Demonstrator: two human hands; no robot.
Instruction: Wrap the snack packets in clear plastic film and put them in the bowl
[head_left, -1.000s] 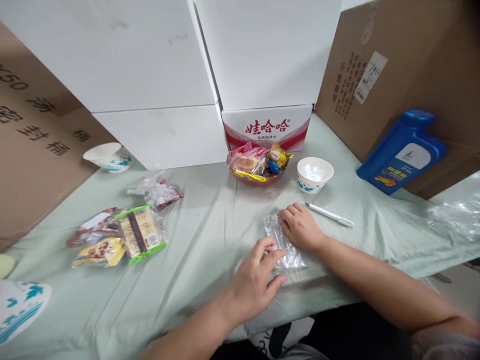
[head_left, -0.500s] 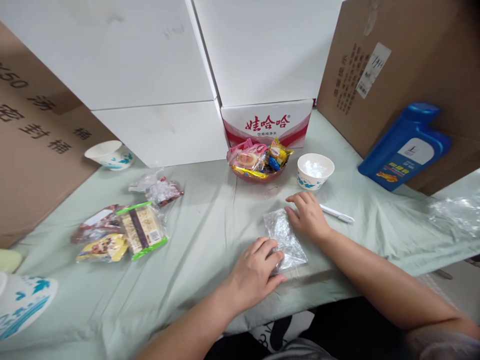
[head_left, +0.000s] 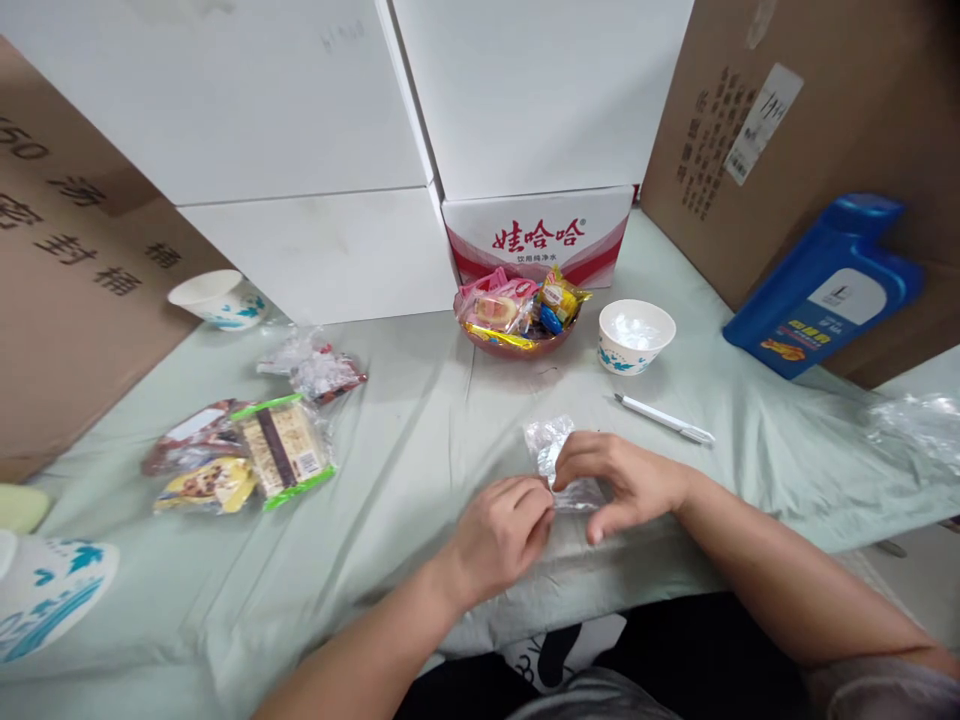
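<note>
A crinkled clear plastic bag (head_left: 549, 438) lies flat on the cloth near the table's front edge, its lower part partly covered by my hands. My left hand (head_left: 501, 528) has its fingers curled together at the bag's lower left edge. Over the bag's right side is my right hand (head_left: 626, 478), fingers bent and thumb held apart from them, the fingertips close to my left fingers. Beyond my right hand lies a white pen (head_left: 664, 418). A paper bowl (head_left: 635, 338) with clear plastic inside stands farther back.
A reddish bowl (head_left: 517, 347) of wrapped snacks stands before a white-and-red carton (head_left: 536, 235). Several snack packets, including a green-edged one (head_left: 285, 450), lie left. Paper bowls (head_left: 221, 300) stand at left. A blue bottle (head_left: 825, 290) leans by a cardboard box (head_left: 787, 130) at right.
My right hand has come down and nearer to my left hand, uncovering the pen's tip. My left fingers have curled in, and the bag's lower part looks folded or gathered.
</note>
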